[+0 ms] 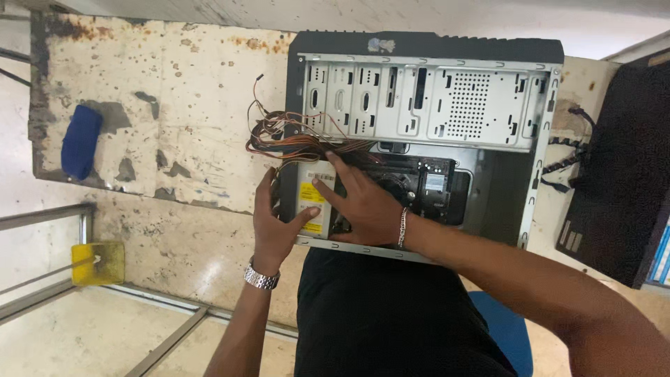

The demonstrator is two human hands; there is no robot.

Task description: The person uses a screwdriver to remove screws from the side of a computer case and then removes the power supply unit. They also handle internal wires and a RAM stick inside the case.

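An open desktop computer case lies on its side on a worn, rust-spotted table. Inside sit a dark motherboard and a grey power supply with a yellow label at the near left corner. My left hand grips the outer side of the power supply, thumb on its top. Spread over the power supply's top face lies my right hand, its fingers reaching toward the cable bundle. A bunch of orange, red and black wires spills out over the case's left edge.
A blue cloth lies at the table's far left. A second black case with loose black cables stands to the right. Below the table's left end are a yellow object, metal frame bars and a blue seat.
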